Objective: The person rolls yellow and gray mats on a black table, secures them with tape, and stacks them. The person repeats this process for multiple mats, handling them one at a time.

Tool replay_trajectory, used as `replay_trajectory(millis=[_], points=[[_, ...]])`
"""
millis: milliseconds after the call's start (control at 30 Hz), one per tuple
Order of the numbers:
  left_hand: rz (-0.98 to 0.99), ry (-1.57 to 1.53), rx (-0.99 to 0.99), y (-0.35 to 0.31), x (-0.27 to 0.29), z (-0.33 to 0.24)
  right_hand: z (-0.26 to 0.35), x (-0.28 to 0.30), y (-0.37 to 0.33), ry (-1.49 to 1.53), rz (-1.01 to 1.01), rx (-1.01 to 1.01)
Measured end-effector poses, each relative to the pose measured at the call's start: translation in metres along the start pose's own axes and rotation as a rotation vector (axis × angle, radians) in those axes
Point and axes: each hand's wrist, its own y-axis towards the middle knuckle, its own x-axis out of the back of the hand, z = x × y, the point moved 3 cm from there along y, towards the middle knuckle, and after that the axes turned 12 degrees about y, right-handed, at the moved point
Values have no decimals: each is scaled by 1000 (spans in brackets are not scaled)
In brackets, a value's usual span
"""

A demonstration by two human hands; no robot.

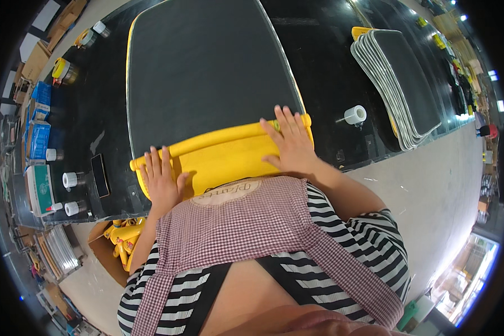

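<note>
A large mat (207,67) lies on the black table, its dark face up and its edges bound in pale and yellow trim. Across its near end runs a yellow roll (224,140), with a flat yellow part (224,165) between it and my apron. My left hand (162,180) rests on the left end of the yellow part, fingers spread and tips over the roll. On the right end lies my right hand (291,144), palm down, fingers stretched across the roll and thumb apart. Neither hand grips anything.
A stack of dark mats with pale edges (397,84) stands at right, near a white roll (355,115). Along the left are a phone (99,175), tape rolls (70,180), blue boxes (38,140) and a green-white box (40,189). Below the table, a carton (103,255) holds yellow rolls (127,235).
</note>
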Motion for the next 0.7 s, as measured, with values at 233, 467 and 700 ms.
replay_trajectory(millis=[233, 467, 700], points=[[133, -45, 210, 173, -5, 11, -52, 17, 132, -296, -282, 11], [196, -94, 210, 205, -12, 13, -26, 14, 131, -101, -12, -145], [-283, -232, -48, 171, 5, -15, -7, -3, 73, -77, -53, -90]])
